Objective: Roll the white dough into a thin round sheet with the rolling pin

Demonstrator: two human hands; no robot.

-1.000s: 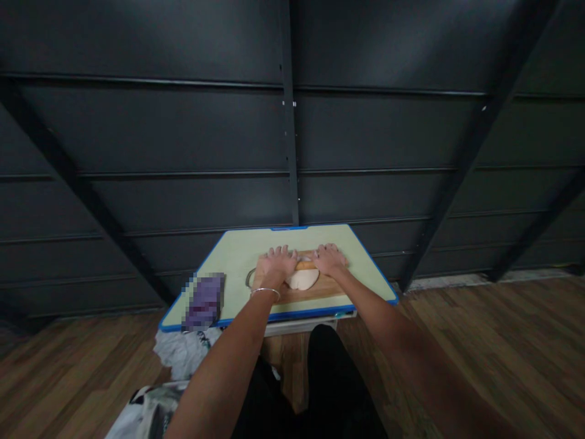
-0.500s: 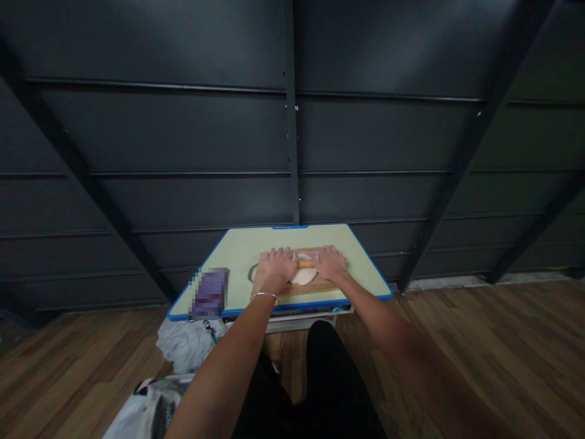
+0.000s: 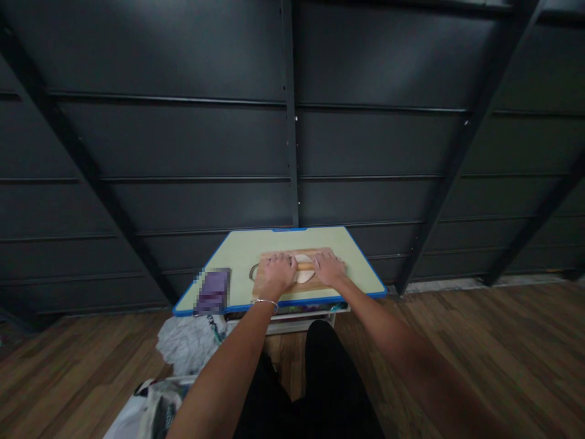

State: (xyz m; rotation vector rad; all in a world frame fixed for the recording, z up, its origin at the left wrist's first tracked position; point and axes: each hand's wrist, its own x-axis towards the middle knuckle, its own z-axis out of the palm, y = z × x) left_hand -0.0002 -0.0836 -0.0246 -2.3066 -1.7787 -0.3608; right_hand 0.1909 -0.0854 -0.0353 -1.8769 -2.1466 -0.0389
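Observation:
A wooden rolling pin [image 3: 305,266] lies across a flat, pale piece of dough [image 3: 304,278] on a wooden cutting board [image 3: 262,285]. My left hand [image 3: 280,270] is on the pin's left end, a thin bracelet at its wrist. The right end is under my right hand [image 3: 329,266]. Both hands press down from above and hide the pin's ends. Dough shows on the far and near sides of the pin, between the hands.
The board rests on a pale yellow tabletop [image 3: 247,244] with a blue rim. A pixelated purple item [image 3: 213,291] lies at its left. Crumpled white plastic [image 3: 187,344] and bags [image 3: 158,405] are at the lower left. A dark panelled wall [image 3: 219,140] stands behind.
The rolling pin has come slightly toward me over the dough, both hands with it. More dough shows on its far side and less on the near side. The camera view has shifted a little.

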